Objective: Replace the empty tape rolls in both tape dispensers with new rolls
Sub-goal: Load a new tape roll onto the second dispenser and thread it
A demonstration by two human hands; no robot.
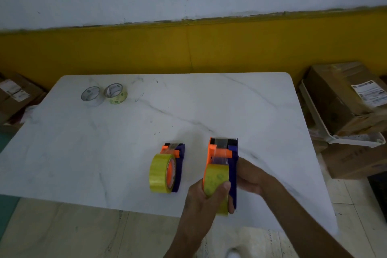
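Two orange and dark blue tape dispensers sit near the front edge of the white marble table [83,142]. The left dispenser [179,163] lies alone with a full yellow tape roll [159,173] mounted on it. The right dispenser [227,153] also carries a yellow roll [215,178], with clear tape running over its orange bar. My left hand [206,197] wraps around that roll, thumb on top. My right hand [249,176] grips the blue side of the right dispenser. Two nearly empty rolls, a clear one [92,96] and a pale yellow one [116,93], lie at the table's far left.
Cardboard boxes [343,98] are stacked on the floor to the right, with a white tray [314,109] leaning among them. More boxes [14,94] stand on the floor at the left. A yellow and white wall runs behind the table.
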